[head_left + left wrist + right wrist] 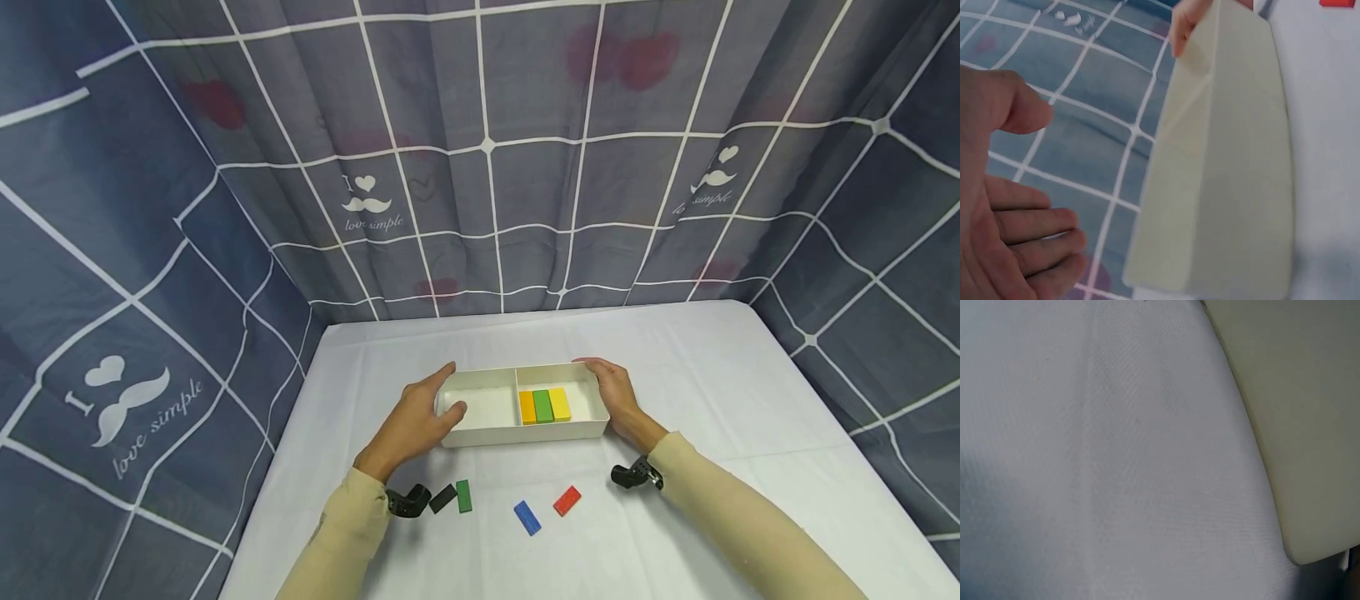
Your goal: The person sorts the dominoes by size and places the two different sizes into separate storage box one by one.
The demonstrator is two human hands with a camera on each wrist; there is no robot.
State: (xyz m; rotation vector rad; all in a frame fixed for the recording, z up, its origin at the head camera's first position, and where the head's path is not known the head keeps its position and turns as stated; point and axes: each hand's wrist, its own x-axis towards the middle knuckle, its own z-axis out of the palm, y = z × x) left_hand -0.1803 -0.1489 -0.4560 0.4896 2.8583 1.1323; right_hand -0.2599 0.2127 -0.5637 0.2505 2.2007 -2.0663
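A white two-compartment box (487,437) sits on the table between both hands. Its right compartment holds an orange block (528,407), a green block (542,407) and a yellow block (559,404) side by side; the left one shows only its bare floor. My left hand (412,419) is spread at the box's left end, and the left wrist view shows its straight fingers (1041,222) and thumb apart from the wall. At the opposite end my right hand (617,396) grips the rim. The right wrist view catches the box wall (1310,425), with that hand nearly out of frame.
Nearer the front lie a black block (443,498), a dark green block (464,496), a blue block (527,517) and a red block (567,501). White cloth covers the table (675,358). A checked curtain (525,192) surrounds the back and sides.
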